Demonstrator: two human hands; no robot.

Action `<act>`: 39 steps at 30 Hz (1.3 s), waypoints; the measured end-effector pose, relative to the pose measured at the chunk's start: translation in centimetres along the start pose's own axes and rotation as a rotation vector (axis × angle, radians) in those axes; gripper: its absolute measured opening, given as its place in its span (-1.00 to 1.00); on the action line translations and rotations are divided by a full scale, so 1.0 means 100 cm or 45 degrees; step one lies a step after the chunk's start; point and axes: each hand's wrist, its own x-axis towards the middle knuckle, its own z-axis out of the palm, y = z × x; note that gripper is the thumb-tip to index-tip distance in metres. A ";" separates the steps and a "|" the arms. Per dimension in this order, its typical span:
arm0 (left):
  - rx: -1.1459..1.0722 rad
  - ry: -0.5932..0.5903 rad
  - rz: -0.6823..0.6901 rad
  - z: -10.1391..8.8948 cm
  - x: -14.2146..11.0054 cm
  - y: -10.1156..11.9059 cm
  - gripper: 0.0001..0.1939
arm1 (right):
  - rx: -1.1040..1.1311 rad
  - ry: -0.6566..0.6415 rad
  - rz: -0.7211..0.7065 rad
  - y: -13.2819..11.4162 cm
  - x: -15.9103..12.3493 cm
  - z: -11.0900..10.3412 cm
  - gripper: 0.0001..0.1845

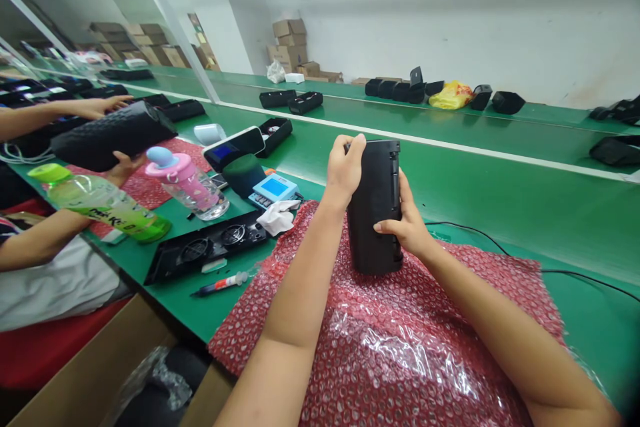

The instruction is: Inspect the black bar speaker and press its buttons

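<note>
the black case (374, 207) stands upright on the red bubble wrap (400, 347), which lies on the green bench (500, 200). the left hand (344, 170) is closed over its top left corner, fingers curled onto the upper edge. the right hand (407, 220) is wrapped round its right side, thumb across the front — both have firm hold. to the left lie a flat black panel (207, 247), a pen (223, 283), a white cloth (277, 217) and a pink bottle (187, 183) — beside them a co-worker's hand (123, 167) holds another black case (113, 135).
</note>
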 end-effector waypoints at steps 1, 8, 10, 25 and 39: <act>0.001 0.004 0.003 0.000 0.000 0.000 -0.69 | -0.005 0.001 -0.007 0.000 0.000 0.000 0.37; 0.000 0.002 -0.005 0.000 -0.001 0.002 -0.68 | 0.041 0.033 0.036 -0.004 0.000 0.002 0.40; 0.002 -0.005 -0.002 0.000 -0.001 0.002 -0.69 | 0.041 0.036 0.044 -0.005 0.000 0.003 0.41; -0.017 -0.014 -0.014 0.000 -0.001 0.002 -0.69 | 0.012 0.010 0.007 -0.002 0.000 0.001 0.39; -0.044 -0.010 -0.030 0.000 0.001 0.000 -0.69 | 0.005 0.047 -0.001 -0.002 -0.002 0.001 0.35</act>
